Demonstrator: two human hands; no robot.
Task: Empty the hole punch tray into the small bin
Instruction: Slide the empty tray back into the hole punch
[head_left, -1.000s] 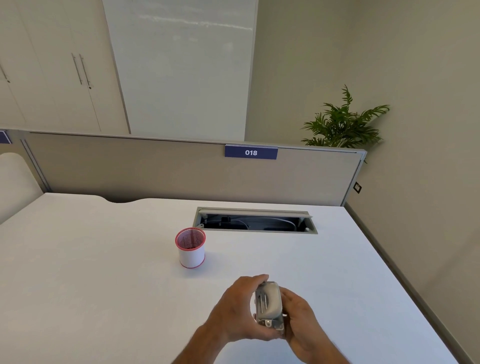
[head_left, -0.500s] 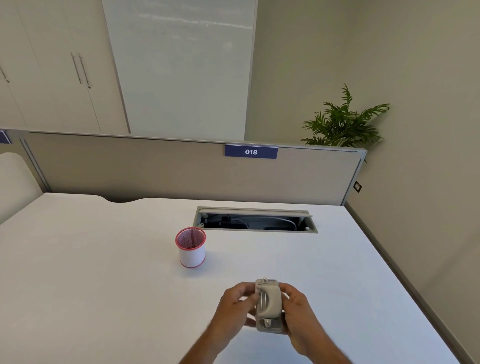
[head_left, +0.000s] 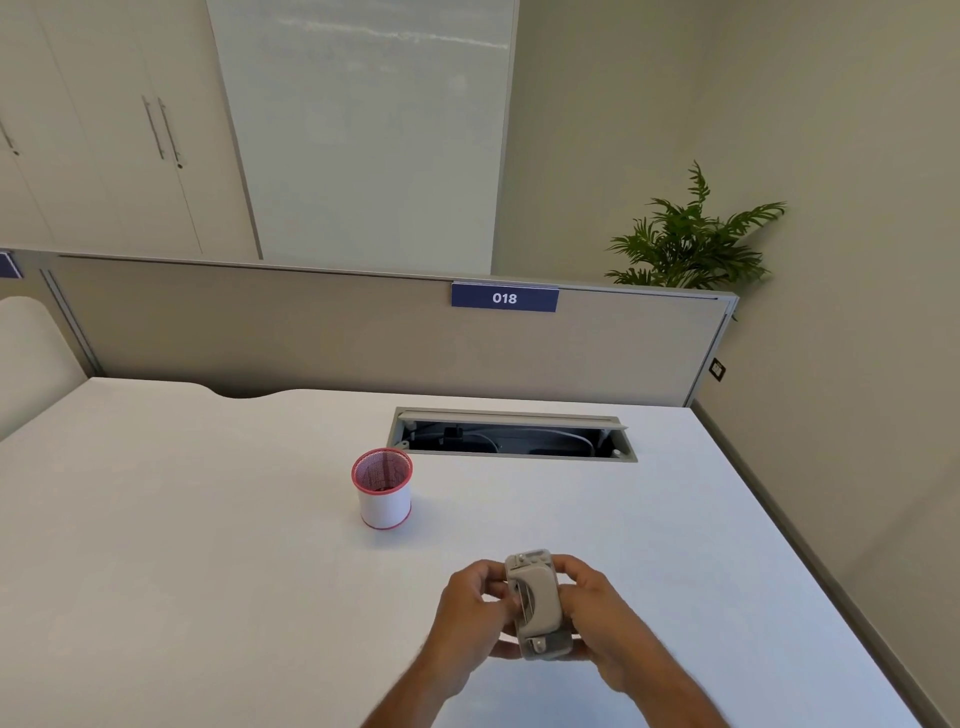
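Both hands on the hole punch, lower centre of frame, held just above the desk. Left hand wrapped on its left side, fingertips picking at the edge nearest it; right hand closed round the right side and bottom end. Both gripping the punch, nothing else in either.

Change vs 1 s ago: punch was tilted and mostly covered by the left hand, further down the frame. Half a sec ago it was squared up, one hand each side. Now it sits a bit higher in frame, lever side facing cam, left fingers curled in tighter at the seam. Reads as hunting for the tray catch — my guess. Can't tell if tray has started to come off; no gap visible, no chads visible.

Small bin, white w/ red mesh rim, mid frame, up-left of the hands, well apart from punch. Hasn't moved across all three frames. Cable hatch open behind it.

So: tray not emptied yet, punch not over bin. Next prob carry over bin before popping tray, else chads land on desk.
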